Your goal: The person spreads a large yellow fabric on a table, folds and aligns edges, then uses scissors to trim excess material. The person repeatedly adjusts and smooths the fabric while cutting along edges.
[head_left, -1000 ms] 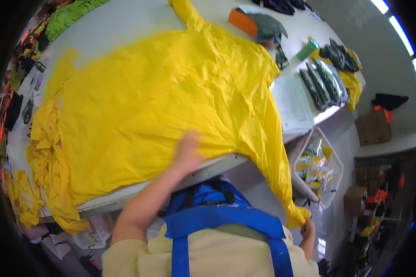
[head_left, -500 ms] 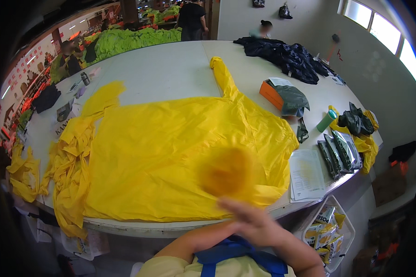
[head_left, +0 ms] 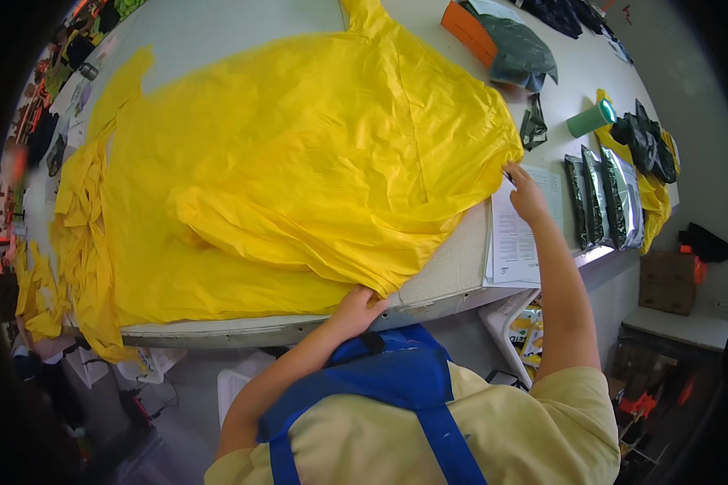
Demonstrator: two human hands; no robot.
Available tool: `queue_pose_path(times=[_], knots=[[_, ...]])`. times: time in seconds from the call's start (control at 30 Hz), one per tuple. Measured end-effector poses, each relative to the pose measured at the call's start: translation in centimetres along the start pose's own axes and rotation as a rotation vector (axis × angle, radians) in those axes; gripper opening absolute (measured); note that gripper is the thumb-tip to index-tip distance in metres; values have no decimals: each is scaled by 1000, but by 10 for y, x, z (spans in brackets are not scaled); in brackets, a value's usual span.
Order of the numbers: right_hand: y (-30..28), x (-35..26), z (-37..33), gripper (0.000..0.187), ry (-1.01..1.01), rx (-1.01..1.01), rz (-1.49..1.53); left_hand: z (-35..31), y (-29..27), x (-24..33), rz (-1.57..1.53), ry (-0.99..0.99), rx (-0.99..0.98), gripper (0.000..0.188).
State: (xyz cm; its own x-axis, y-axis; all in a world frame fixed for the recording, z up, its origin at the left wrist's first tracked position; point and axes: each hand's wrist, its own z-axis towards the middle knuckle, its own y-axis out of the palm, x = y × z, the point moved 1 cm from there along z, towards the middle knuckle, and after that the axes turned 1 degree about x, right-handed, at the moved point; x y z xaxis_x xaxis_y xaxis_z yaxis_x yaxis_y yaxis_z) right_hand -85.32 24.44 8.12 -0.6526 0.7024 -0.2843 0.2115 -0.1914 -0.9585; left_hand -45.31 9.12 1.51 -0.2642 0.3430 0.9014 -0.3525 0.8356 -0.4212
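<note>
A thin, shiny yellow raincoat (head_left: 275,129) is spread over the table, one sleeve stretching away at the far side and the near sleeve (head_left: 251,234) folded across its body. At the table's front edge, my left hand (head_left: 357,311) is closed on the coat's near edge, its fingertips partly under the cloth. Out to the right, my right hand (head_left: 527,194) pinches the raincoat's right-hand edge, above some printed sheets (head_left: 516,238). A small dark spot shows by the right fingertips; I cannot make out what it is.
Bunched yellow cloth (head_left: 81,218) hangs over the table's left edge. On the right stand a green cylinder (head_left: 590,119), several packed dark bags (head_left: 598,198) and an orange box (head_left: 467,34) with a dark green bag (head_left: 519,52). A white basket (head_left: 501,327) sits below the table edge.
My hands have moved apart, the left to the coat's near edge and the right to its right edge. The near sleeve, blurred before, now lies folded leftward. The view has tilted down.
</note>
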Motion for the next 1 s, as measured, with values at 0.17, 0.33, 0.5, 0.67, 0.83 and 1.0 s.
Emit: queue_pose_path(times=[0.17, 0.33, 0.5, 0.67, 0.83, 1.0], knots=[[1, 19, 39, 42, -79, -100, -198, 24, -127, 33, 139, -165, 291, 23], [10, 40, 66, 24, -201, -196, -52, 60, -203, 2, 978, -504, -17, 79], [4, 45, 101, 24, -200, -421, -100, -11, -220, -53, 806, -724, 9, 86], [21, 41, 105, 31, -84, -343, -319, -67, -233, -111, 597, -365, 151, 78], [29, -110, 36, 12, -255, 97, 187, -100, -254, -84, 668, -634, 1135, 54], [68, -264, -101, 35, -620, -384, 297, -114, -301, -132, -534, -695, 965, 38]])
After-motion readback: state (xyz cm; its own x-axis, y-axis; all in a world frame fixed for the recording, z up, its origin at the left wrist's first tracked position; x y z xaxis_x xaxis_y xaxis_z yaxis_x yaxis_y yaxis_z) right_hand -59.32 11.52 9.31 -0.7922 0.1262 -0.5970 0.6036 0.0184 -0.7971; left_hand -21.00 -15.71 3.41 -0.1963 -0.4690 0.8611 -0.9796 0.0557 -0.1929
